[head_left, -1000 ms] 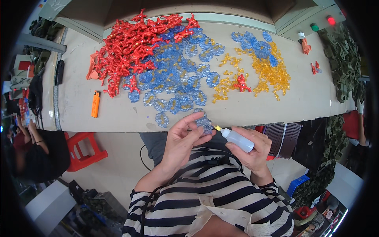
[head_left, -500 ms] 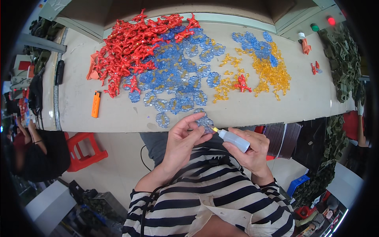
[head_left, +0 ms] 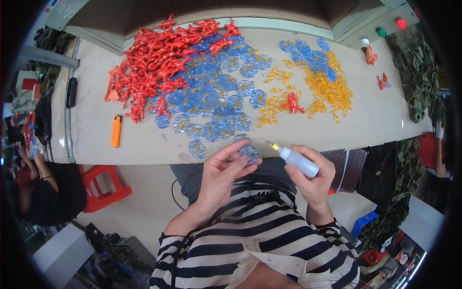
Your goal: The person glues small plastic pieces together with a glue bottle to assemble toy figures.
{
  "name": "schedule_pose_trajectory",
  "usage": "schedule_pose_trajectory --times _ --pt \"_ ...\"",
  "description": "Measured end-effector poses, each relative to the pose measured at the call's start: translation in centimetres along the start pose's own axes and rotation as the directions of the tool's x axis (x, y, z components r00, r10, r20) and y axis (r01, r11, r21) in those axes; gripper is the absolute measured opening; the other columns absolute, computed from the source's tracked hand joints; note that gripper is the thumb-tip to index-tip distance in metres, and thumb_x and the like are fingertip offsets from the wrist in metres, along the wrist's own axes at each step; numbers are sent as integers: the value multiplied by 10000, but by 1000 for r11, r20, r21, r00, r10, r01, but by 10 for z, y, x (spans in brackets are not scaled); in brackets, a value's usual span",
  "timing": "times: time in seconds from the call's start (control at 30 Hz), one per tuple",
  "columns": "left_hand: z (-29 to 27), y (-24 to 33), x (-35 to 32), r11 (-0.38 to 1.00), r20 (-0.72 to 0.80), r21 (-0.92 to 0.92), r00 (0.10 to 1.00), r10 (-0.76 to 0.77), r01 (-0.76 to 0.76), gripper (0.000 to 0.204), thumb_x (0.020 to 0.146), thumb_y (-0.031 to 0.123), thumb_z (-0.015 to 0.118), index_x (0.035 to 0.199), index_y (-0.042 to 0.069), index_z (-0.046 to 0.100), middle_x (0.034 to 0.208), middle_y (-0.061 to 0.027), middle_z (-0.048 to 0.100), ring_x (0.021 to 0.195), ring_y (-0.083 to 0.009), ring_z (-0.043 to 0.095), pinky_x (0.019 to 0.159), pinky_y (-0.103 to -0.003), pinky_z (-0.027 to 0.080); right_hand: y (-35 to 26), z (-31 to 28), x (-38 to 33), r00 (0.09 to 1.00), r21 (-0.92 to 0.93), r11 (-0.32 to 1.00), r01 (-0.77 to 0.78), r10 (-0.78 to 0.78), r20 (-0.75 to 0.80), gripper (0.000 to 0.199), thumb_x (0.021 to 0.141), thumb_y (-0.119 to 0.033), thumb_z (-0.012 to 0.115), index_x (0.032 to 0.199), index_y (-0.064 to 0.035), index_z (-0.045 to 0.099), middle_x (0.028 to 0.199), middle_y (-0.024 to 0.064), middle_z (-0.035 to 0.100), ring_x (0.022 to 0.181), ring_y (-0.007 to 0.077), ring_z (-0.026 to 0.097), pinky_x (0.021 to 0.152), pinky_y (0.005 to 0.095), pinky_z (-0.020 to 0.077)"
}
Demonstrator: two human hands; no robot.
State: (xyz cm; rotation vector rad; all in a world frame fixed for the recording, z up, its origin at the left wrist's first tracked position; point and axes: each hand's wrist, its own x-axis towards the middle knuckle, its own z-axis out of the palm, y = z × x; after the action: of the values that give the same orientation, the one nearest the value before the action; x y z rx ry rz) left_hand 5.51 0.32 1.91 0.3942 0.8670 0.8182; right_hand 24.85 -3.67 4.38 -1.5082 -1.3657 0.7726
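My left hand holds a clear blue plastic piece by its edge, just off the table's near edge. My right hand grips a small white squeeze bottle with a thin yellow-tipped nozzle pointing left toward that piece, a short gap apart. On the table lie a heap of red plastic pieces, a spread of blue clear pieces and a patch of yellow pieces.
An orange lighter lies at the table's left. A red stool stands below the table. Dark green parts pile at the right. Another person sits at the left. A red lamp and a green lamp glow at back right.
The bottle's nozzle has drawn slightly back from the blue piece and tilted up a little. My left hand keeps the piece in nearly the same place.
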Motion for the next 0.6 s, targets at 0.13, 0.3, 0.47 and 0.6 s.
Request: schedule_pose_trajectory --times 0.13,0.3,0.47,0.6 --pt "-2 -2 -1 997 28 63 999 -34 32 297 892 -32 504 1188 -65 508 893 -42 554 949 -279 634 838 -316 546 19 9 7 971 242 956 -164 199 -129 345 700 14 710 1025 21 595 914 89 635 822 126 609 737 240 469" --pt "0 -7 0 989 53 143 997 -48 40 282 890 -26 508 1169 -63 527 878 -76 585 894 -265 650 756 -299 557 31 21 19 994 -40 998 -49 45 -97 281 730 -11 679 1001 -19 605 964 113 619 870 230 609 769 304 477" --pt "3 -9 0 988 60 147 997 -54 45 279 888 -27 506 1164 -60 531 888 -96 604 874 -259 655 725 -295 556 29 27 26 994 -93 995 43 -52 -95 293 714 -41 710 991 -19 617 942 127 628 869 270 607 756 331 481" --pt "5 -6 -3 983 62 169 995 -77 66 270 886 -30 505 1153 -59 537 899 -117 616 873 -254 654 733 -298 554 40 5 26 979 -248 969 10 -61 -197 238 711 -71 722 924 -20 629 896 118 620 808 262 599 702 328 477"
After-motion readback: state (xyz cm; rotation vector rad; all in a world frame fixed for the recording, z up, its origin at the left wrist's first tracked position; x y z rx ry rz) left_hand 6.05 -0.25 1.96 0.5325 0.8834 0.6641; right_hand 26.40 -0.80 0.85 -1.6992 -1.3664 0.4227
